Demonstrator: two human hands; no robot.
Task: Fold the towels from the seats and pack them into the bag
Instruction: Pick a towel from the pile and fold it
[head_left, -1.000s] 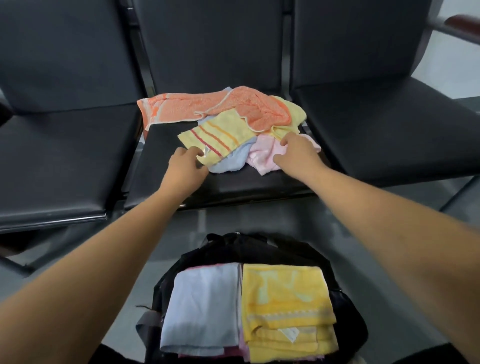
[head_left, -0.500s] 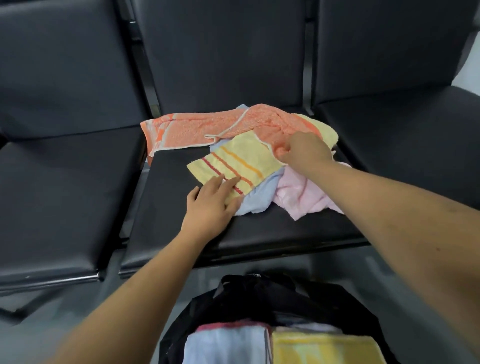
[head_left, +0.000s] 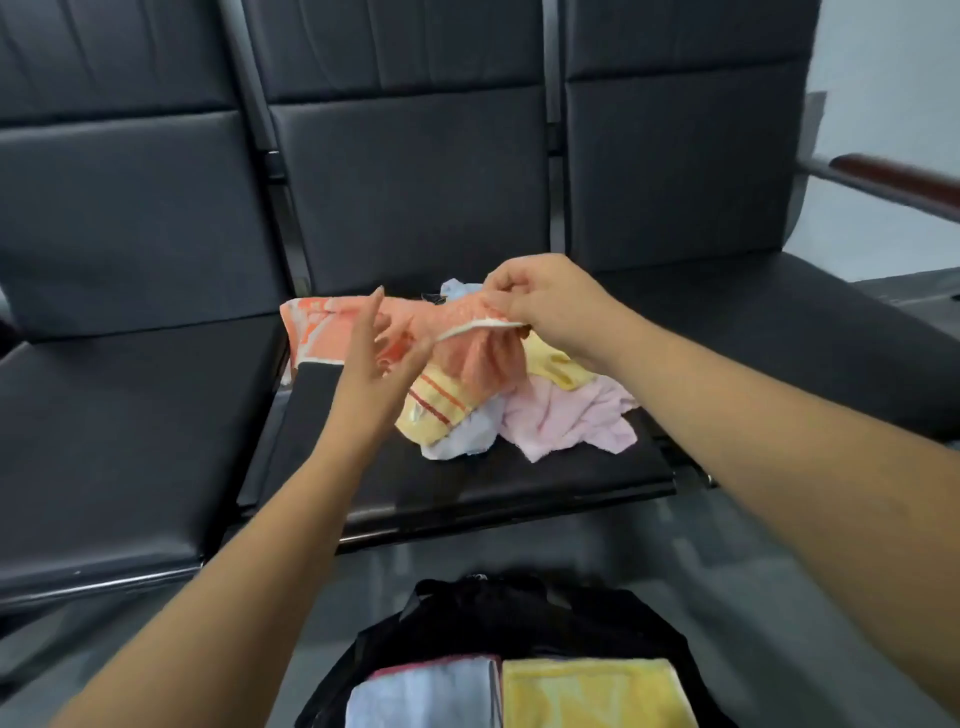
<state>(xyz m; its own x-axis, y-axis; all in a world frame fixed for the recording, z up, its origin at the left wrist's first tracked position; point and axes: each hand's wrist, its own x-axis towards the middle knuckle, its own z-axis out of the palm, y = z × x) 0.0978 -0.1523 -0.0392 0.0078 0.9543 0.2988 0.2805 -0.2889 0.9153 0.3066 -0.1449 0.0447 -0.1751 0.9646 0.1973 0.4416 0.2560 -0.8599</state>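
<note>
Two hands are up over the heap. The right hand (head_left: 545, 299) pinches the white-trimmed edge of the orange towel (head_left: 467, 356) between thumb and fingers and holds that end clear of the pile. The left hand (head_left: 371, 364) is wide, fingers spread and straight, right at the middle of the cloth; whether it actually touches, I cannot tell. The towel's far end trails on the middle seat (head_left: 467, 488). Beneath it lies the rest, all crumpled: a yellow striped towel (head_left: 434, 413), a pale blue towel (head_left: 457, 444), a pink towel (head_left: 566, 423), and a plain yellow towel (head_left: 556, 364) tucked under the right wrist. By my count that's five left to fold, with the orange one only just lifted and not yet spread out. Down at the bottom of the view, the black bag (head_left: 519, 613) sits open on the floor, already part-filled. A folded blue towel (head_left: 421, 701) and a folded yellow towel (head_left: 587, 696) lie side by side on top, with a reddish edge peeking out above the blue. I'd judge the job well started, with plenty of folding and packing to come.
</note>
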